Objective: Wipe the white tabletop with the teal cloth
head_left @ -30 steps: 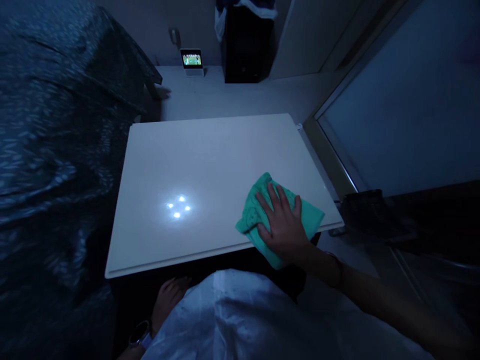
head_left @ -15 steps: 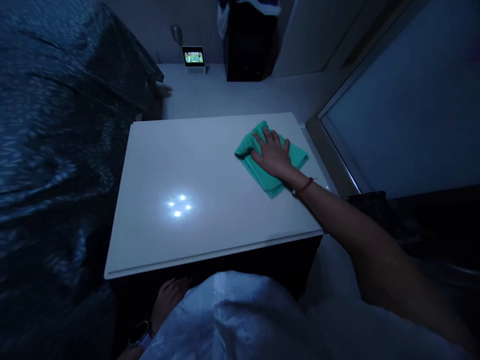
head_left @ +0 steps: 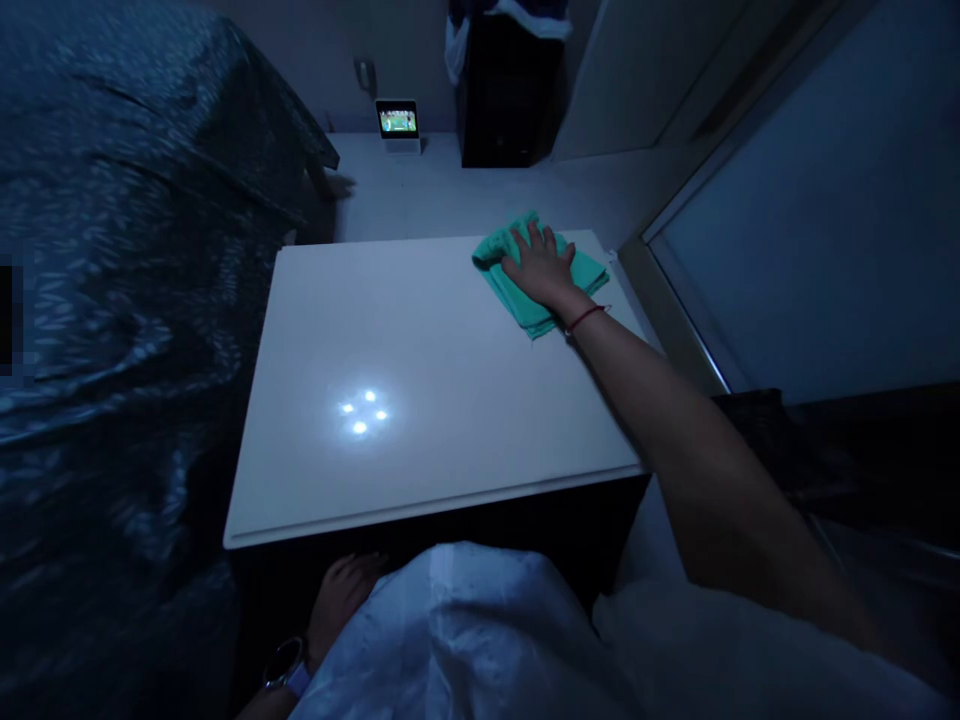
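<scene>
My right hand (head_left: pixel 541 268) lies flat, fingers spread, on a folded green microfibre cloth (head_left: pixel 519 298), pressing it against the far edge of a glossy white table top (head_left: pixel 420 330). Part of the cloth reaches the table's far rim. My left hand (head_left: pixel 341 600) sits below the near edge of the table, off the table top, and holds nothing. A smartwatch (head_left: pixel 285 665) is on that wrist. A white embroidered fabric (head_left: pixel 465 640) covers my lap and hides the heel of the left hand.
A dark blue patterned cover (head_left: pixel 127 250) fills the left side, beside the table. Past the table stand a small lit screen (head_left: pixel 397 120) and a black cabinet (head_left: pixel 510 90). A frosted glass door (head_left: pixel 810 200) lies to the right, and lamps reflect on the table top.
My right hand has slid the green cloth away from me, from the near right of the table top to its far edge. My left hand has not moved.
</scene>
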Tool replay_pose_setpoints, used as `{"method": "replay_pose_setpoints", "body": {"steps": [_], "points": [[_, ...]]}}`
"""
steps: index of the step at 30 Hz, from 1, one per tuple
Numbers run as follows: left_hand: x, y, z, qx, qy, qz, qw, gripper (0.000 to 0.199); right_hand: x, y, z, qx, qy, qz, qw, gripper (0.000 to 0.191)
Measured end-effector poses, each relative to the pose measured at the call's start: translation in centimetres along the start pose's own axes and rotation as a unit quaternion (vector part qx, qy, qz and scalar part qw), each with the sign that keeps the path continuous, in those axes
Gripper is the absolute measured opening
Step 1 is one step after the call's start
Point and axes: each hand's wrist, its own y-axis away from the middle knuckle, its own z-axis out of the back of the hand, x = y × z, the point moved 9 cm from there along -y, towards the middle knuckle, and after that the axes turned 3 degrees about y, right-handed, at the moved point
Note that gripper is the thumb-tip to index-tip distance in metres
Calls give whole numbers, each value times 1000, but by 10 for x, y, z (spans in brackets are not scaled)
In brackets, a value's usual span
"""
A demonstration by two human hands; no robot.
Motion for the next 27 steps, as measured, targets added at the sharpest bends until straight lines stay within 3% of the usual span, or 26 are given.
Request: {"method": "replay_pose_setpoints", "body": {"steps": [4,12,16,19,21,23,27], "points": [[3,-4,3,-14,8,5,1000,64,-2,58,-8,-8,10,59,998,75],[2,-11,9,-20,21,9,1000,61,-23,222,-21,-18,43,133,990,73],[2,-12,11,-20,23,12,999,65,-37,271,-26,-27,59,145,987,75],[3,-13,13,-24,8,-3,1000,66,-41,272,-26,-17,58,147,987,77],[4,-14,12,-20,7,-15,1000,65,-41,251,-24,-1,57,133,989,76],[5,-13,12,-18,9,-16,1000,64,-41,214,-21,16,58,106,993,75],[7,-8,7,-11,13,12,1000,66,-40,117,-6,27,49,47,997,74]]}}
